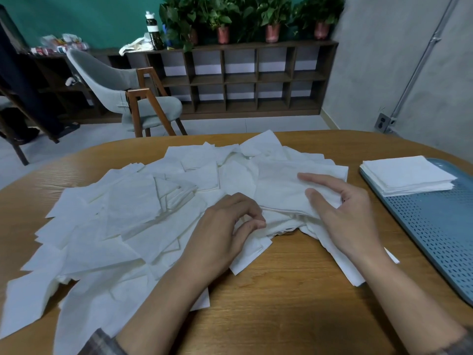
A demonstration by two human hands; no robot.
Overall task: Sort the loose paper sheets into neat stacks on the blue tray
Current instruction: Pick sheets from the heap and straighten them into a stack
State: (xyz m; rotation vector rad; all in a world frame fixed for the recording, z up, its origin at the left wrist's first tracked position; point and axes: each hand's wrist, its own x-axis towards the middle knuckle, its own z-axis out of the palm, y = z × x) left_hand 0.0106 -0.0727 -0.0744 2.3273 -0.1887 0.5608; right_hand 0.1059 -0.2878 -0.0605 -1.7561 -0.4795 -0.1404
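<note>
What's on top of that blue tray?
One neat stack of white sheets sits at the tray's far end; the rest in view is bare. Anything under the stack is hidden.
</note>
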